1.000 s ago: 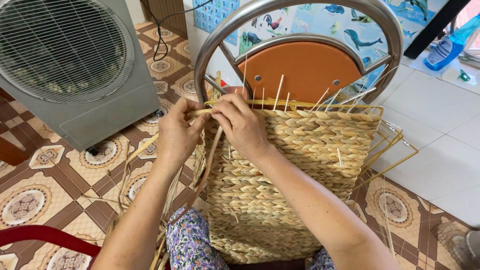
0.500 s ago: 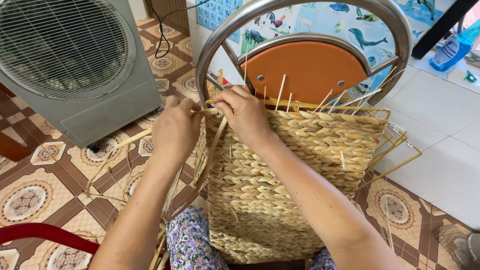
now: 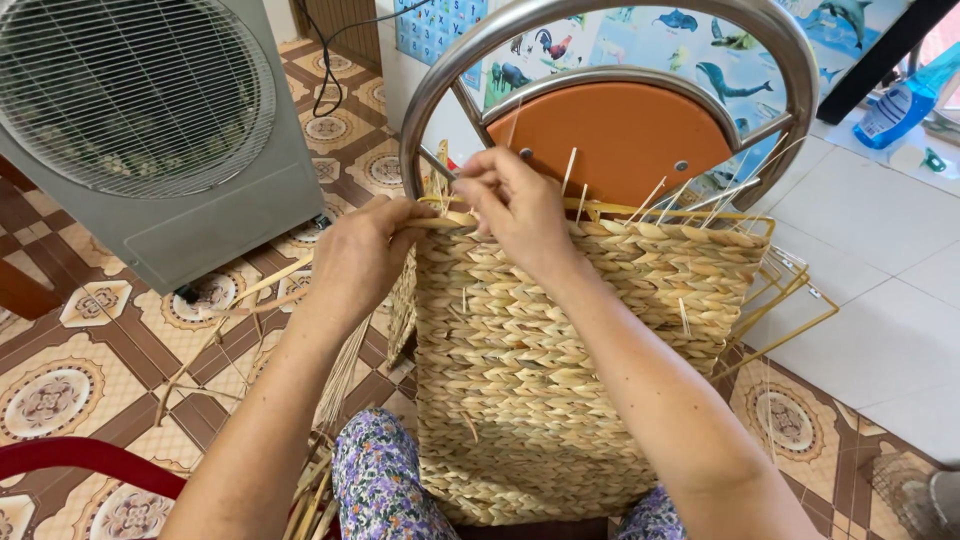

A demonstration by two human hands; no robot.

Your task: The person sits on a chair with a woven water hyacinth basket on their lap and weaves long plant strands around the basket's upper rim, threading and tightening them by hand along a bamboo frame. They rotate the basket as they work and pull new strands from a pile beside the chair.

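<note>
Left hand (image 3: 362,255) pinching straw strand (image 3: 440,222) at woven basket (image 3: 560,370) rim; right hand (image 3: 515,205) curled, gripping same strand.

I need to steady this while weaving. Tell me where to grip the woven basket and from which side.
Grip the woven basket at its top rim, from above, probably near the left corner where both hands, left and right, already pinch a strand. It stands upright against the chair, with loose strand ends poking up further right.

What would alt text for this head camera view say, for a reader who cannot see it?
Two bare hands, left hand and right hand, weave straw at the top edge of a woven basket propped against a metal chair, with a grey fan standing on the patterned tile floor.
</note>
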